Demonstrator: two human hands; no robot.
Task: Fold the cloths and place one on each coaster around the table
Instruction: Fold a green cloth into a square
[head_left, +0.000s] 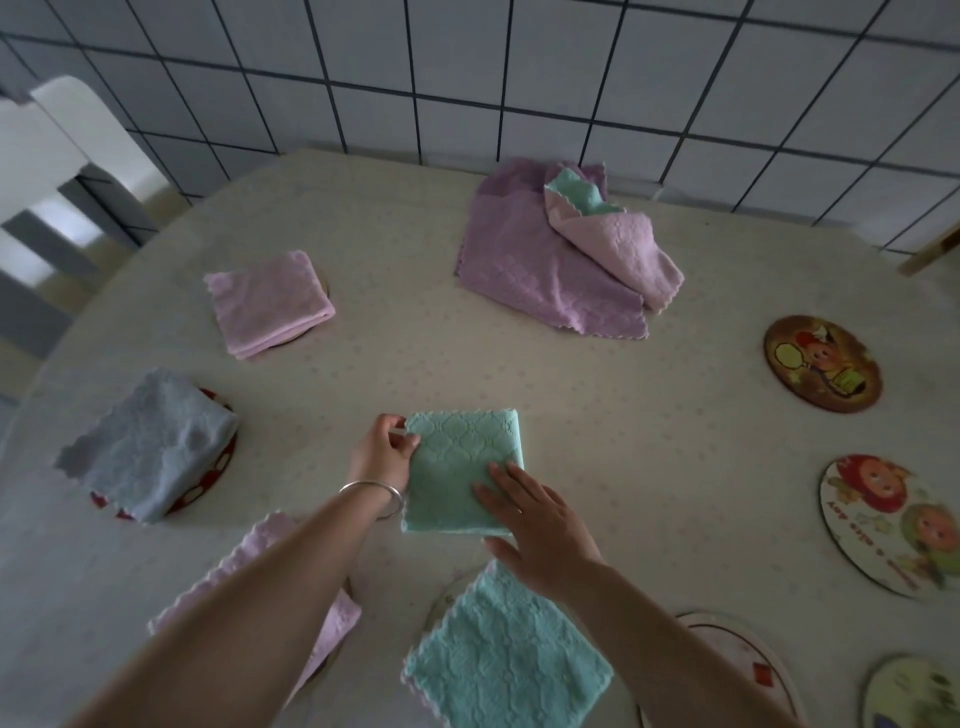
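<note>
A folded green cloth (457, 457) lies on the table in front of me. My left hand (382, 454) pinches its upper left corner. My right hand (535, 519) rests flat on its lower right part, fingers spread. Folded cloths lie on coasters: a pink one (267, 306) at far left, a grey-blue one (150, 444) at left, a pink one (280, 540) under my left forearm, a green one (504, 660) near me. A pile of unfolded purple, pink and green cloths (550, 254) lies at the back.
Bare round coasters sit on the right: a brown one (821, 364), a white cartoon one (888, 525), one (748, 654) under my right forearm and another (909, 691) at the lower right. A white chair (52, 145) stands at the far left. A tiled wall is behind the table.
</note>
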